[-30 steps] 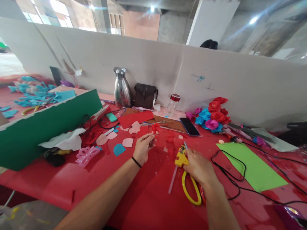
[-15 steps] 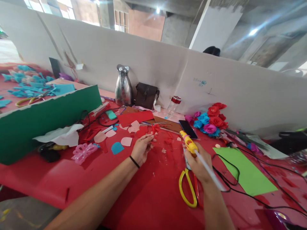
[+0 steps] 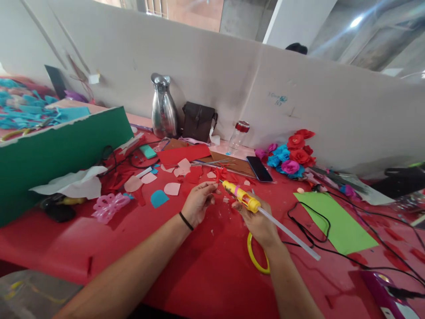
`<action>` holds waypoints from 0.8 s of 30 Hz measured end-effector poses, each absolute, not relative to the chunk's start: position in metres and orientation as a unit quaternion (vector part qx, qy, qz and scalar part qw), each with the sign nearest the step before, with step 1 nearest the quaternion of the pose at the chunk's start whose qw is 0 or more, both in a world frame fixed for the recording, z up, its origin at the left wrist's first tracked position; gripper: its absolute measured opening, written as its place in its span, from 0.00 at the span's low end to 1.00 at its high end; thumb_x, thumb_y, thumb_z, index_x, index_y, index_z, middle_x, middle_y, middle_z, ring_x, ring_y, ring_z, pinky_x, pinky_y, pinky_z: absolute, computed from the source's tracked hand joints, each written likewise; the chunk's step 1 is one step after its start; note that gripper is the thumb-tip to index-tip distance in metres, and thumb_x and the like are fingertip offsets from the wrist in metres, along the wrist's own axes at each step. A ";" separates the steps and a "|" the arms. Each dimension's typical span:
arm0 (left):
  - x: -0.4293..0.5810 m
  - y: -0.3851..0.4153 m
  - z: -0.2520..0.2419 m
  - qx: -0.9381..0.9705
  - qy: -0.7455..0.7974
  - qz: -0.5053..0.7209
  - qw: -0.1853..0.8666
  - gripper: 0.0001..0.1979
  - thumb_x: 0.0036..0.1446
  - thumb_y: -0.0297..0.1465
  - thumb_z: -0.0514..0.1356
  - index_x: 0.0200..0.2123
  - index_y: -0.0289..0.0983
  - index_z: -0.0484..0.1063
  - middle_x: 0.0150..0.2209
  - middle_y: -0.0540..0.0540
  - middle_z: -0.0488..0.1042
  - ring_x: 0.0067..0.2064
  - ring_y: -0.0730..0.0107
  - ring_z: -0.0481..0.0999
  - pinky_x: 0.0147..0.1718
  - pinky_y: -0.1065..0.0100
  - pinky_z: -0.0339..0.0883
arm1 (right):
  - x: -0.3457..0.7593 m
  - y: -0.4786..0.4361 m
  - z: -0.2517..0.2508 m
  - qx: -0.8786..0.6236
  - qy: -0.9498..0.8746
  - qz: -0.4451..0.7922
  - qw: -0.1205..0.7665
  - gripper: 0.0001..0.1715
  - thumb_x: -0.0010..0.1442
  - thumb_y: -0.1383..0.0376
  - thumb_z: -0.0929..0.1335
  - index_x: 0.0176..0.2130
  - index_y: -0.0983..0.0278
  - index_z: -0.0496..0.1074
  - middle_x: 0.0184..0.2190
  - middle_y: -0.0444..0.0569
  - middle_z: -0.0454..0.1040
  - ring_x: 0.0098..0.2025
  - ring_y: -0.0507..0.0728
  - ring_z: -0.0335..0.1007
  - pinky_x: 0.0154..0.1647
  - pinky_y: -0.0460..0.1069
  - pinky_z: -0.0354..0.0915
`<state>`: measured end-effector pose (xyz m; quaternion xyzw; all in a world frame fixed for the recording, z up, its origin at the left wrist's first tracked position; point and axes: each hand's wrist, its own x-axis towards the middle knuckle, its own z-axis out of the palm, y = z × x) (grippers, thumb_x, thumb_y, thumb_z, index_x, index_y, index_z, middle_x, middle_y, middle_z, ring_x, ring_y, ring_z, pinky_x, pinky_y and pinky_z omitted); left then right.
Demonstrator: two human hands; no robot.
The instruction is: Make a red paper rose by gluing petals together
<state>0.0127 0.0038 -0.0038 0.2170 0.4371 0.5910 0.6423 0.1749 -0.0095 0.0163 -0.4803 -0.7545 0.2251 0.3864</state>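
The left hand pinches the base of a small red flower between thumb and fingertips, just above the middle of the red tabletop. The right hand grips a yellow glue gun, its nozzle close beside the flower; whether they touch, I cannot tell. Yellow-handled scissors show beneath the right hand.

Head camera looks forward, down at hands
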 end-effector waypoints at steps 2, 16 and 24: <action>0.013 0.003 -0.003 0.219 0.439 0.590 0.641 0.05 0.42 0.28 0.62 0.25 0.34 0.70 0.19 0.52 0.71 0.14 0.83 0.60 0.13 0.75 0.42 | 0.175 -0.009 0.015 -0.489 -0.755 0.214 0.381 0.27 0.56 0.43 0.63 0.26 0.62 0.70 0.21 0.45 0.70 0.23 0.54 0.65 0.27 0.48 0.60; 0.013 0.004 -0.004 0.223 0.442 0.589 0.638 0.05 0.42 0.29 0.64 0.25 0.34 0.70 0.21 0.50 0.72 0.15 0.84 0.60 0.14 0.74 0.44 | 0.179 -0.008 0.009 -0.505 -0.759 0.174 0.372 0.23 0.58 0.46 0.64 0.29 0.62 0.72 0.21 0.45 0.71 0.22 0.54 0.65 0.26 0.48 0.58; 0.012 0.004 -0.004 0.231 0.444 0.583 0.640 0.05 0.44 0.28 0.63 0.24 0.34 0.70 0.20 0.51 0.71 0.14 0.85 0.60 0.14 0.75 0.44 | 0.177 -0.008 0.011 -0.508 -0.756 0.125 0.394 0.28 0.56 0.41 0.62 0.24 0.62 0.68 0.16 0.43 0.66 0.18 0.52 0.60 0.21 0.46 0.56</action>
